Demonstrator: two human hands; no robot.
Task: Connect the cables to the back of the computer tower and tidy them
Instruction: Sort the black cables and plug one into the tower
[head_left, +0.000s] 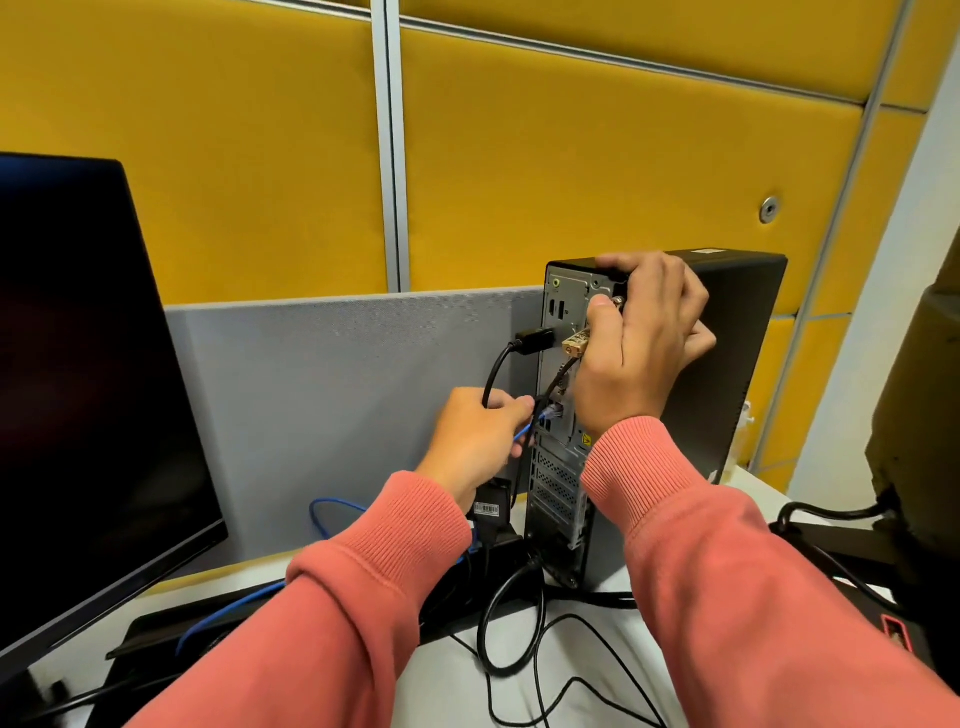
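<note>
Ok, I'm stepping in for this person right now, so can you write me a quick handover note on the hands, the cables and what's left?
Left hand: grips the black cable and the blue cable beside the tower's back.
Right hand: holds the top rear of the tower, thumb by a brass padlock.
Done: the black cable's plug sits in an upper port; a thick power cable runs to the bottom of the back.
Left: the blue plug is at a port, seating unclear; loose black cables on the desk need tidying.
</note>
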